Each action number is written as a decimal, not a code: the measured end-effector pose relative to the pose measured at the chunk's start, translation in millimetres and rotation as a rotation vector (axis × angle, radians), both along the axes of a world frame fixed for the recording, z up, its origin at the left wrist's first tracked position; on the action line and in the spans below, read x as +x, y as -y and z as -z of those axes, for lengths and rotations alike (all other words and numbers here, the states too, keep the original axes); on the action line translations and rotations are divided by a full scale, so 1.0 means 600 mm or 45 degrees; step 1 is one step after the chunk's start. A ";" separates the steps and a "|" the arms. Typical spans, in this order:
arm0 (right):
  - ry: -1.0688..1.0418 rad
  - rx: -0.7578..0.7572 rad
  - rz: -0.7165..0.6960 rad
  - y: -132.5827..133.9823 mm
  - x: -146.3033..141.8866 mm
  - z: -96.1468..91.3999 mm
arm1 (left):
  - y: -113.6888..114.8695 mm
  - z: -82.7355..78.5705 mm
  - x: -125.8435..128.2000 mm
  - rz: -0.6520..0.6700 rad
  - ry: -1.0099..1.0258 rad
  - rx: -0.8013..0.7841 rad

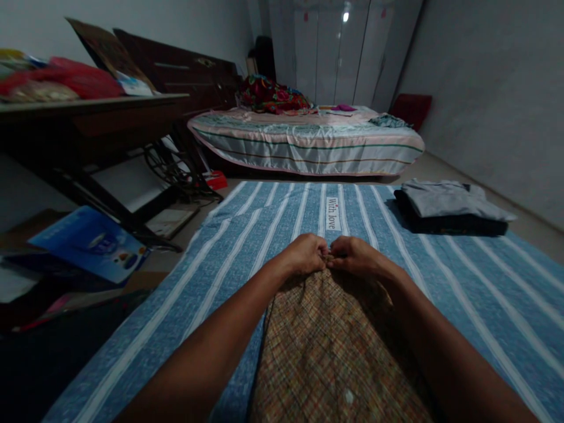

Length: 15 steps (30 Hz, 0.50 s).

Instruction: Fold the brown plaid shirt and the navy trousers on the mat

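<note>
A brown checked garment (326, 346) lies spread on a blue sheet with white stripes (247, 235), running from the bottom edge away from me. My left hand (306, 254) and my right hand (355, 255) meet at its far end, knuckles almost touching. Both are closed in a pinch on the garment's top edge.
A folded stack of grey and dark clothes (452, 205) sits on the sheet at the right. Behind it is a low bed (308, 144) with a striped cover and a colourful bundle (271, 94). A dark table (88, 117) stands at the left, with a blue box (90, 244) on the floor.
</note>
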State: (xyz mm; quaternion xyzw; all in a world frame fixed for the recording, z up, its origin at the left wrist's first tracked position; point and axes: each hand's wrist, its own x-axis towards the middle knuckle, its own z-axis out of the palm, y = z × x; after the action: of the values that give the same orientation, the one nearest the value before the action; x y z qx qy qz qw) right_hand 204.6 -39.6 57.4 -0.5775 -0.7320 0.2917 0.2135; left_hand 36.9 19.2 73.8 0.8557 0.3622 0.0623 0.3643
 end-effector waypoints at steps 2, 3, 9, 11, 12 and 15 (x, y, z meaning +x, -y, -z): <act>-0.023 0.062 -0.020 0.001 -0.001 0.003 | 0.002 -0.001 -0.001 0.002 0.024 -0.001; -0.026 0.090 -0.038 0.002 -0.001 0.003 | 0.004 -0.003 -0.002 0.004 0.034 0.000; -0.111 0.087 -0.087 0.006 -0.001 0.010 | 0.011 -0.020 -0.011 0.075 0.040 0.056; -0.112 0.100 -0.073 0.008 -0.001 0.015 | 0.006 -0.033 -0.018 0.171 -0.081 0.066; -0.106 0.111 -0.065 0.009 -0.001 0.017 | 0.002 -0.040 -0.022 0.233 -0.165 0.060; -0.099 0.115 -0.050 0.011 0.001 0.018 | -0.010 -0.065 -0.035 0.338 -0.437 0.055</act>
State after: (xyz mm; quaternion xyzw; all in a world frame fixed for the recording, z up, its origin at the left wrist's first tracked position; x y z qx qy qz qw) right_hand 205.0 -45.9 46.8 -0.5411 -0.7468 0.2846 0.2619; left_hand 16.1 25.0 112.8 0.9015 0.3017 -0.1249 0.2838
